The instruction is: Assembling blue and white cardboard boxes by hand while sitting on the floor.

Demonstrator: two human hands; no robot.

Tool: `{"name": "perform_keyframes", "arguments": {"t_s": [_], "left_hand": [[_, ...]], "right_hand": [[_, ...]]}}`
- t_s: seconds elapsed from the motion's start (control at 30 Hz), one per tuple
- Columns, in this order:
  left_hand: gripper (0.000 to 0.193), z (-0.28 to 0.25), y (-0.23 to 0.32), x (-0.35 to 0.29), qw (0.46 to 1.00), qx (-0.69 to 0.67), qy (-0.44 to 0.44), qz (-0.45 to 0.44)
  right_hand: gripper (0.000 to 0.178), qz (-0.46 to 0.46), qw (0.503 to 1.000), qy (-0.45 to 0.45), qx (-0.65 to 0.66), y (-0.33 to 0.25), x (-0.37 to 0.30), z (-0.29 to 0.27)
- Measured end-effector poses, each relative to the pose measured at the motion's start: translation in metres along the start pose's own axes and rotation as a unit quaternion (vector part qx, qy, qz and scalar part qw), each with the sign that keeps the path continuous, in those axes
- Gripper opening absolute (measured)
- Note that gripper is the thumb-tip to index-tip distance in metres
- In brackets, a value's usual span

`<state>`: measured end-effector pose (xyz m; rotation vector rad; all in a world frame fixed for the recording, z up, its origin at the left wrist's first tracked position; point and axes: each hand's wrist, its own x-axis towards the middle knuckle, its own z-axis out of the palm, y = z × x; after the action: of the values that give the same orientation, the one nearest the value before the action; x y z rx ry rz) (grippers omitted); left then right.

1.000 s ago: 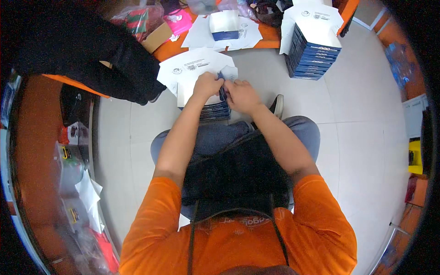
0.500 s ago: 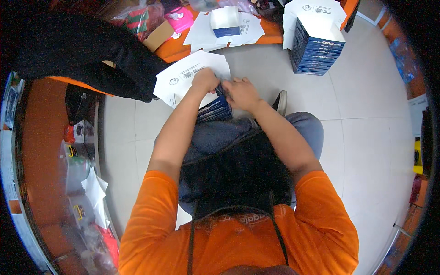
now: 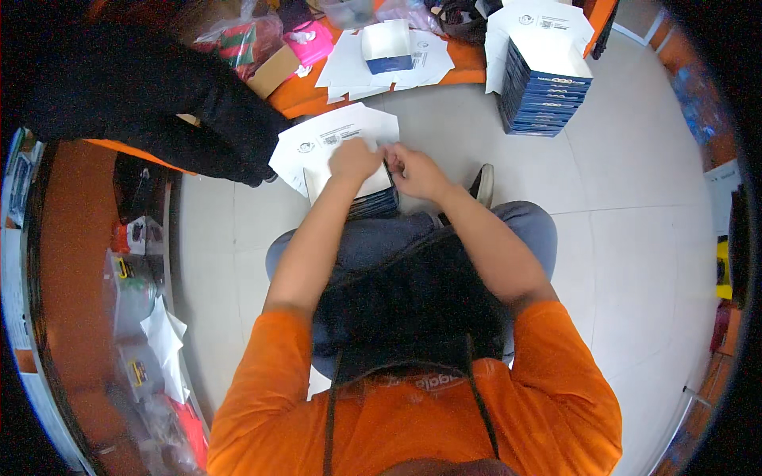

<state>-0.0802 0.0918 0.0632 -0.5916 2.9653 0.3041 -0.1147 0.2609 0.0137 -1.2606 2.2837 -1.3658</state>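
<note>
A stack of nested cardboard boxes (image 3: 375,205), dark blue outside, stands just beyond my knees. The top cardboard box (image 3: 371,186) has a white inside, and its white printed lid flap (image 3: 333,143) spreads out on the far side. My left hand (image 3: 356,161) reaches over that box, fingers curled down at its far right part. Close beside it, my right hand (image 3: 417,172) pinches the right corner of the same box from outside. The fingertips of my left hand are hidden behind the knuckles.
A tall stack of blue boxes (image 3: 544,99) stands on the tiled floor at the far right. On the low orange shelf (image 3: 468,63) lie white cardboard sheets (image 3: 333,75) and a single open box (image 3: 387,47). Black cloth (image 3: 159,103) hangs at the left.
My right hand has turned, its fingers drawing into a pinch at the box's corner. My left hand has shifted slightly nearer me, and the lid flap sits a little lower in view.
</note>
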Motion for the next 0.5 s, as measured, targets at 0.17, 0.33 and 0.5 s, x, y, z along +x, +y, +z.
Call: {"name": "perform_keyframes", "arguments": {"t_s": [0.17, 0.33, 0.5], "left_hand": [[0.073, -0.06, -0.048, -0.073, 0.979, -0.044, 0.129, -0.154], [0.055, 0.01, -0.107, -0.067, 0.976, -0.055, 0.128, -0.166], [0.038, 0.04, -0.113, -0.049, 0.997, -0.04, 0.002, -0.065]], "right_hand": [[0.032, 0.205, 0.974, 0.094, 0.016, -0.023, 0.007, -0.005], [0.036, 0.158, 0.98, -0.009, -0.12, -0.007, 0.011, 0.014], [0.028, 0.17, 0.967, -0.073, -0.177, -0.015, 0.01, 0.006]]}}
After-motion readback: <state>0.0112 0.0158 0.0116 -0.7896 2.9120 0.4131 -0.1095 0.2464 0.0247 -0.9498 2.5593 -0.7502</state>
